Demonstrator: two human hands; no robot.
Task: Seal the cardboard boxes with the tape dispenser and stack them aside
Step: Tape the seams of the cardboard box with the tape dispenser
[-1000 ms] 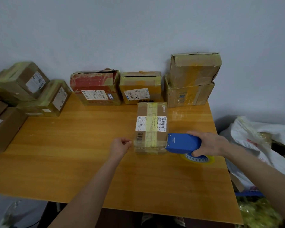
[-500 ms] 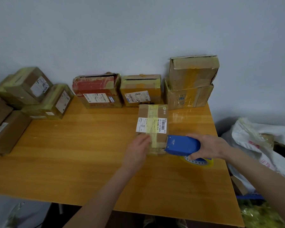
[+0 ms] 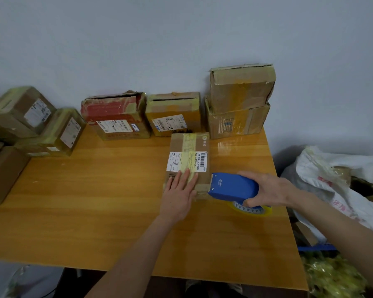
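Pressing flat, our left hand (image 3: 178, 195) lies fingers spread on the box (image 3: 188, 162) at table (image 3: 95, 201) centre, hiding its near edge — at 3 o'clock our right hand (image 3: 267, 190) grips the dispenser (image 3: 233, 187), tape roll mostly hidden.

You have one view only, from your head, wide-angle, facing forward and down over the table (image 3: 95, 211) toward the far wall (image 3: 181, 39). Your forearms enter from the near edge; the table's right edge and the floor beside it show.
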